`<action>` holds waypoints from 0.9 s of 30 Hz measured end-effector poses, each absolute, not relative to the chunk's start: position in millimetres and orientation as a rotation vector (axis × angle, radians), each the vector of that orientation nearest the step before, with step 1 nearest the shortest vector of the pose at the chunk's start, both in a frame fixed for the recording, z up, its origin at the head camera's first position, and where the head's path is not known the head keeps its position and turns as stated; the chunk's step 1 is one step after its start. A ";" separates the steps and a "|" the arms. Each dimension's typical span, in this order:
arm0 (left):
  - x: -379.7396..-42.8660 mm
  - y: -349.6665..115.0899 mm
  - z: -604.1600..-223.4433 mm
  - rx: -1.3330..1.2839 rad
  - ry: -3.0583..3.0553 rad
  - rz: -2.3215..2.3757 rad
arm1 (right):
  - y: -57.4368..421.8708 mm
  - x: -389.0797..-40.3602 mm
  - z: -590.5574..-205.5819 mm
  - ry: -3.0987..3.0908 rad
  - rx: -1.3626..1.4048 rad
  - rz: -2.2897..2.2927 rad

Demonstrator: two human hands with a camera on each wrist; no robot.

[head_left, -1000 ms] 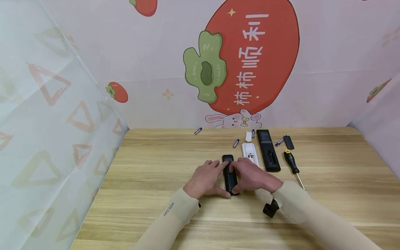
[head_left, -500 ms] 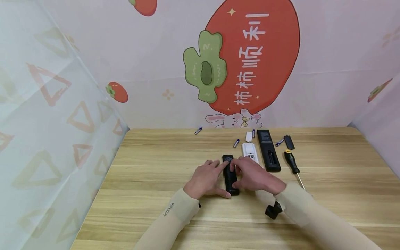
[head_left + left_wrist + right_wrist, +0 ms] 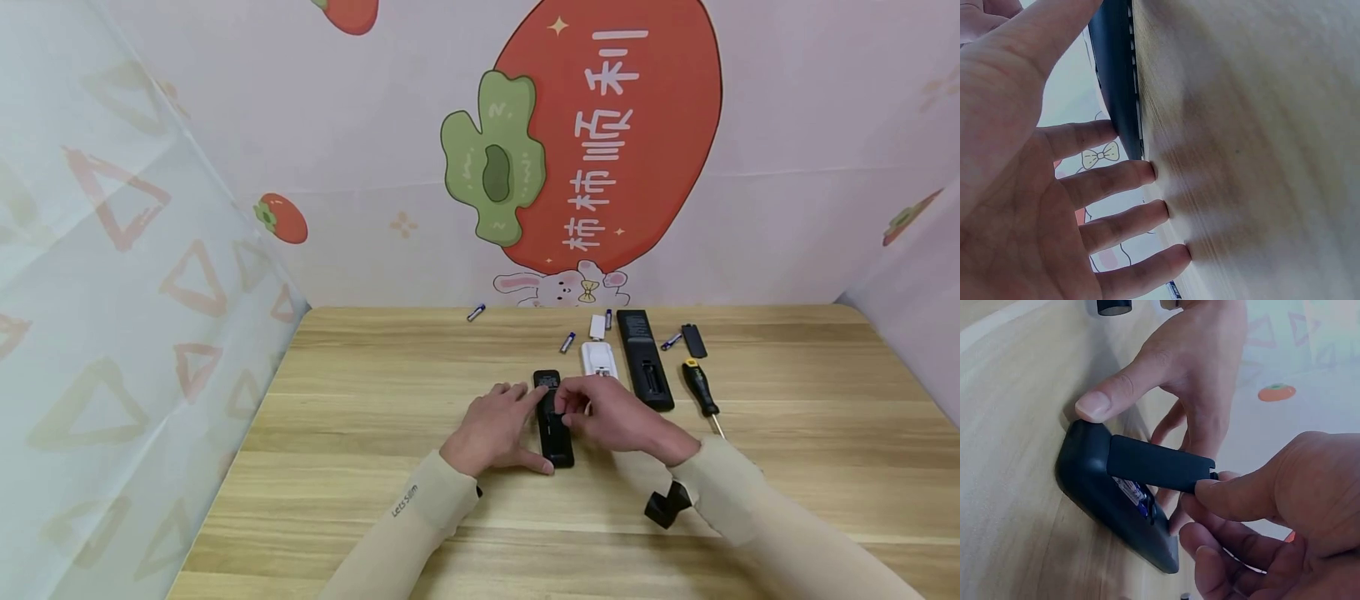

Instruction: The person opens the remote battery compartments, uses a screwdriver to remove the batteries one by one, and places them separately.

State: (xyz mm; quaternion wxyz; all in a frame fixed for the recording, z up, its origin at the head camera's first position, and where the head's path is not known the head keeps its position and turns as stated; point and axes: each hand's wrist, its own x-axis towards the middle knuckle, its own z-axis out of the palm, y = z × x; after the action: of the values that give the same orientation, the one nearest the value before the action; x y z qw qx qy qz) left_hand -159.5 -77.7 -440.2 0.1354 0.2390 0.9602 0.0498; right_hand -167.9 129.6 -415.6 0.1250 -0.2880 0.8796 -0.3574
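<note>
A black remote control (image 3: 556, 450) lies back-up on the wooden table (image 3: 360, 433). The left hand (image 3: 491, 429) touches it with the thumb at its near end and the index finger near its far end. In the left wrist view the other fingers stand nearly straight, tips at the tabletop. Thumb and fingers of the right hand (image 3: 615, 417) pinch one end of the black battery cover (image 3: 1160, 465). The cover is tilted up, its other end right at the remote's near end. Beneath it, batteries (image 3: 1130, 490) show in the compartment.
Right of the remote lie a white remote (image 3: 598, 358), its white cover (image 3: 597, 327), a larger black remote (image 3: 643, 358) with its compartment uncovered, a black cover (image 3: 693, 341) and a screwdriver (image 3: 699, 389). Several loose batteries lie near the back, one battery (image 3: 476, 313) farther left.
The right hand has drawn up and slightly right, from fingers on the remote's back to pinching the battery cover, which now tilts up from the remote. The left hand has stayed put.
</note>
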 end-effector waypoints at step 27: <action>-159.9 -79.7 -439.5 0.713 2.782 0.150 | 147.1 -241.4 -395.0 2.771 -0.658 -1.130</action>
State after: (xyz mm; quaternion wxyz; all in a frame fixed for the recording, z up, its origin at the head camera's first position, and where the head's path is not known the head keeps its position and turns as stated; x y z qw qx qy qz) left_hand -159.9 -79.7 -439.5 0.1326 0.2458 0.9588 0.0517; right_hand -241.4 147.1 -395.0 0.0389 -0.2145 0.9036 -0.3687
